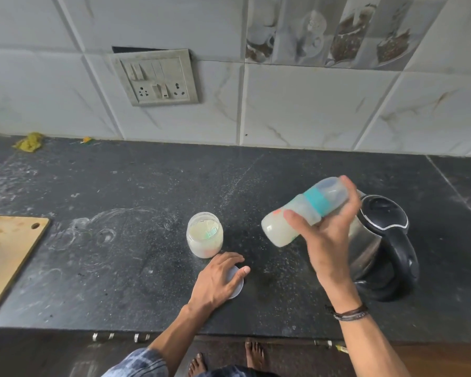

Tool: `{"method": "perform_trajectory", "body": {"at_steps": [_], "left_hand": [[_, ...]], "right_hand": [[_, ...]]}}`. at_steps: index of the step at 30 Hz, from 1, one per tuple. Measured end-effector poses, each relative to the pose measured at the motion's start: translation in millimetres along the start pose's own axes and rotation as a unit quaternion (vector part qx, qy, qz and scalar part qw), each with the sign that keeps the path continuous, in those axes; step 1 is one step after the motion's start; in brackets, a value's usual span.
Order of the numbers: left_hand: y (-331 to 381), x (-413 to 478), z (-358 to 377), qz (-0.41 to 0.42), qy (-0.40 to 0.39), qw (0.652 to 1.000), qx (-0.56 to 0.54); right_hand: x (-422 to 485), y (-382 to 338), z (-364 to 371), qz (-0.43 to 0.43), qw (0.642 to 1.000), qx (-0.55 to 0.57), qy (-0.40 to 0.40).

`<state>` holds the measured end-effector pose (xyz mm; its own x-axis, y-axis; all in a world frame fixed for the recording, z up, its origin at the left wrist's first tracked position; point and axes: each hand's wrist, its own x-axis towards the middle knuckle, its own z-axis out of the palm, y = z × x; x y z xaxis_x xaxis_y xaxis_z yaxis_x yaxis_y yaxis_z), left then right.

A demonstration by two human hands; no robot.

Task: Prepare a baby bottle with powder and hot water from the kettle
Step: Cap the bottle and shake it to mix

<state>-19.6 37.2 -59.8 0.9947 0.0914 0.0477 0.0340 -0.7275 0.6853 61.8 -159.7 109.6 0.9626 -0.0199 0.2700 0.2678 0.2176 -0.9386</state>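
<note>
My right hand (327,232) grips a baby bottle (288,221) with a teal collar and clear cap, tilted nearly on its side above the dark counter; milky liquid fills its lower part. Just behind that hand stands the steel kettle (384,240) with a black lid and handle. An open jar of white powder (205,235) stands at the counter's middle with a scoop inside. My left hand (219,281) lies over the jar's round white lid (235,288), which rests flat on the counter just in front of the jar.
A wooden cutting board (8,254) lies at the left edge with a yellow scrap on it. The dark counter (120,268) shows white powder smears. A switch and socket panel (158,77) sits on the tiled wall. Yellow scraps lie at the back left.
</note>
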Motion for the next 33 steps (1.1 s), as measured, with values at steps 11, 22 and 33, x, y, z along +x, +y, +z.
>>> {"method": "perform_trajectory", "body": {"at_steps": [11,22,33], "left_hand": [[0,1,0,0.009,-0.002,1.0,-0.002],[-4,0,0,0.005,-0.003,1.0,-0.016],[-5,0,-1,0.004,-0.011,1.0,-0.023]], "right_hand": [[1,-16,10,-0.036,0.992,0.086,0.082],[-12,-38,25,-0.047,0.987,0.085,0.128],[-26,-43,31,-0.084,0.995,-0.035,0.032]]}}
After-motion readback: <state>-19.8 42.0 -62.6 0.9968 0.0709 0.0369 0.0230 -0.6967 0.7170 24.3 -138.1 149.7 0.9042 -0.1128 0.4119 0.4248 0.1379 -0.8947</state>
